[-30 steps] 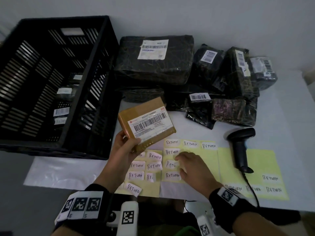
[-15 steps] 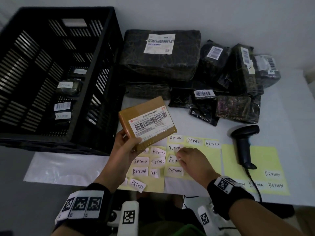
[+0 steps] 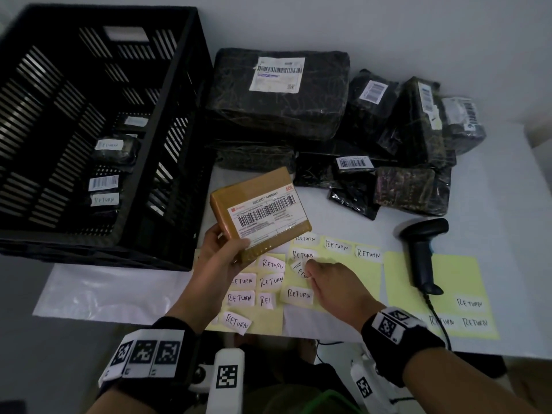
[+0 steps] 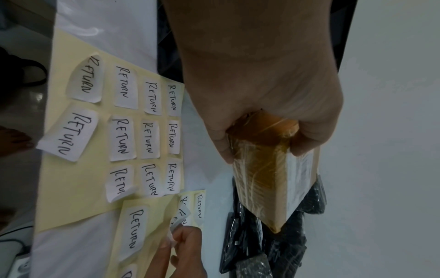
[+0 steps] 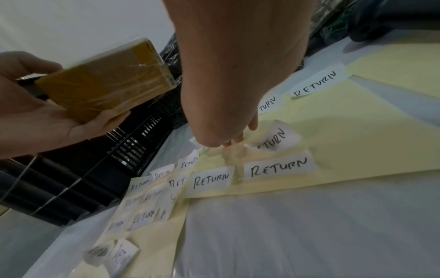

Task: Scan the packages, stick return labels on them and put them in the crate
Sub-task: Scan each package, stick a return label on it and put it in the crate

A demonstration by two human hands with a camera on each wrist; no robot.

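Note:
My left hand (image 3: 222, 255) grips a brown taped parcel (image 3: 259, 211) by its near corner, barcode label facing up, above the table's front. The parcel (image 4: 269, 175) fills the left wrist view, and the right wrist view shows the parcel (image 5: 104, 80) from below. My right hand (image 3: 327, 277) pinches a white RETURN label (image 3: 300, 268) and peels it off the yellow backing sheet (image 3: 358, 279); one end is lifted and curled. In the left wrist view the lifted label (image 4: 182, 216) is between the fingertips (image 4: 181, 235). The black crate (image 3: 89, 130) stands at the left and holds labelled packages.
Several black wrapped packages (image 3: 277, 91) are piled behind the sheets. A black handheld scanner (image 3: 422, 252) lies on the right yellow sheet (image 3: 454, 273), its cable running off the front edge. More RETURN labels (image 3: 239, 297) cover the left sheet.
My right hand went from lying flat on the label sheet to pinching one label and lifting its end. The left hand kept the parcel almost still.

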